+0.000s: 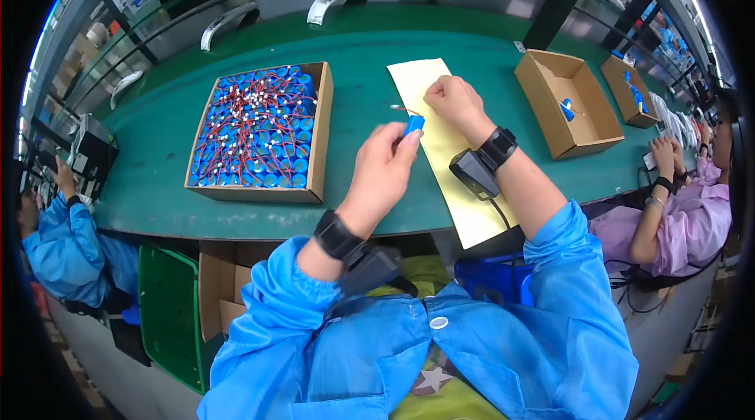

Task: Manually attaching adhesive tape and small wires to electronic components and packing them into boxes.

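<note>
Taking the yellow sheet (448, 160) on the green worktop (165, 160) as the landmark and reading from the left: far to its left, at the worktop's edge, a co-worker in a blue sleeve (67, 243) bends over their own work. Nearer, just left of the sheet, sits a cardboard box (322, 129) packed with upright blue cells, red leads tangled across their tops.

Over the sheet's left edge the left hand (383, 172) is raised, thumb and forefinger pinched on a small blue cell (414, 124), its other fingers loosely curled. Above the sheet's upper part the right hand (454, 101) is closed into a loose fist, apparently gripping the thin red lead (403, 110) that runs from the cell; whether it truly clamps the wire I cannot tell, as the fingers hide it. Both wrists wear black straps.

By my judgement the step in hand is working on one cell's lead: straightening or checking it, with the cell held apart from the full box. The next move would call for a steady pinch on the cell and a gentle pull on the wire so that it does not tear loose.

Right of the sheet stands a shallow cardboard box (550, 117) holding a single blue cell, a second box beyond it, and a person in a pink sleeve (684, 223).
</note>
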{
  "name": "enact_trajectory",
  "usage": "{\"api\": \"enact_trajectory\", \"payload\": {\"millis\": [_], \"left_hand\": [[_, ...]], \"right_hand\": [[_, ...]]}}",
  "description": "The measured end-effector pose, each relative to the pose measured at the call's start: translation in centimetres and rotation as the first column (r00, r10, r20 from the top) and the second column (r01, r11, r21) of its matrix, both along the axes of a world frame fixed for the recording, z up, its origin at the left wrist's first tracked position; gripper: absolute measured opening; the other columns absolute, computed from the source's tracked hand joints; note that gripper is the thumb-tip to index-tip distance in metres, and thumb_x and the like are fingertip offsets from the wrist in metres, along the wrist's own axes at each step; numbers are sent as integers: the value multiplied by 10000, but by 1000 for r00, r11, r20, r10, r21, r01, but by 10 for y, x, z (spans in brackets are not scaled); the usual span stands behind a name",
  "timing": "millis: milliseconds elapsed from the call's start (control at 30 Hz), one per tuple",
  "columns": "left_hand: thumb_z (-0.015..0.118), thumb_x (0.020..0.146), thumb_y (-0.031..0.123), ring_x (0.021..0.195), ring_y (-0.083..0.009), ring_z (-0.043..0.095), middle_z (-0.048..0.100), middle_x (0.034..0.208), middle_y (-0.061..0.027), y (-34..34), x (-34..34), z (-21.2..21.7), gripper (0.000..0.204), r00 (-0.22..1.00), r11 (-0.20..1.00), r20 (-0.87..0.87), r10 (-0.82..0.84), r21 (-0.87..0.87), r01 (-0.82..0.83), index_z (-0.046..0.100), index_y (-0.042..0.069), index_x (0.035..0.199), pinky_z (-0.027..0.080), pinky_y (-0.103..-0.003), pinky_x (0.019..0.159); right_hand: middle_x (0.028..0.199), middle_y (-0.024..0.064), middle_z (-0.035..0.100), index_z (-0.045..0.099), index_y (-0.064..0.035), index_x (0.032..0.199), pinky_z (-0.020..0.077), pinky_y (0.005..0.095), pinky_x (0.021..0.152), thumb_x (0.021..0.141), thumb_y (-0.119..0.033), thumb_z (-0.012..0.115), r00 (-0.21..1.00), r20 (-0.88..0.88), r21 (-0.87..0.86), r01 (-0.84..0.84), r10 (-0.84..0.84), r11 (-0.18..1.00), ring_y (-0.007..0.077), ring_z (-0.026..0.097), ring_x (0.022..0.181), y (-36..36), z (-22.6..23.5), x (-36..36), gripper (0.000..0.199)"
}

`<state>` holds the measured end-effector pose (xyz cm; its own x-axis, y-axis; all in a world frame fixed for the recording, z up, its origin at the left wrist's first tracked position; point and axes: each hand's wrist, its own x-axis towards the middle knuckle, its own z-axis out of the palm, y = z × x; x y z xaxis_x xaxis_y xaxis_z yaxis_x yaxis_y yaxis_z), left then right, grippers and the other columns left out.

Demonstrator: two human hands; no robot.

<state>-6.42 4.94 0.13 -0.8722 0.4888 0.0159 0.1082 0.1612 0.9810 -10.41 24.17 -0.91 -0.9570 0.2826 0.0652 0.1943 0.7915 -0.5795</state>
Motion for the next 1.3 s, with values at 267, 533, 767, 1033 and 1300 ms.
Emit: {"api": "enact_trajectory", "payload": {"millis": [267, 533, 767, 1033, 1300], "left_hand": [[440, 936, 217, 1252, -407, 335, 538, 1206, -169, 24, -18, -19, 382, 806, 869, -566, -174, -474, -145, 466, -19, 1234, 231, -617, 994], [434, 936, 216, 1254, -367, 348, 524, 1225, -181, 24, -21, -8, 397, 819, 824, -518, -247, -558, -104, 443, 7, 1272, 198, -669, 991], [479, 954, 284, 874, -212, 611, 606, 979, -104, 6, -22, -4, 359, 966, 917, 255, 36, 375, -133, 505, 34, 1209, 508, -318, 759], [500, 950, 238, 873, -187, 632, 609, 945, -78, -10, 41, 25, 335, 822, 728, 479, -309, 675, -120, 518, -14, 1170, 546, -289, 784], [455, 965, 242, 1006, -267, 618, 602, 1080, -126, -11, 42, 15, 342, 831, 709, 447, -331, 699, -93, 517, -30, 1164, 538, -321, 842]], "right_hand": [[868, 165, 628, 548, -42, 867, 459, 438, 724, 846, -120, 502, 991, -132, -9, -15, 14, 1000, 349, 600, 830, -4, -10, 7, 92], [796, 141, 597, 530, -25, 861, 460, 369, 668, 854, -85, 520, 931, -364, -235, -109, 17, 966, 283, 581, 742, 7, -25, 1, 62], [792, -12, 529, 534, -56, 858, 444, 252, 712, 879, -120, 555, 905, -384, -846, -266, -182, 461, 91, 519, 742, 27, 35, 38, 71], [832, -6, 565, 558, -24, 911, 417, 206, 694, 864, -101, 600, 905, -423, -777, -382, 33, 500, 56, 522, 773, -40, 56, 121, 100], [802, 13, 560, 536, 1, 874, 446, 207, 644, 861, -63, 592, 888, -450, -773, -335, -93, 539, 63, 531, 717, -57, 55, 127, 86]]}}
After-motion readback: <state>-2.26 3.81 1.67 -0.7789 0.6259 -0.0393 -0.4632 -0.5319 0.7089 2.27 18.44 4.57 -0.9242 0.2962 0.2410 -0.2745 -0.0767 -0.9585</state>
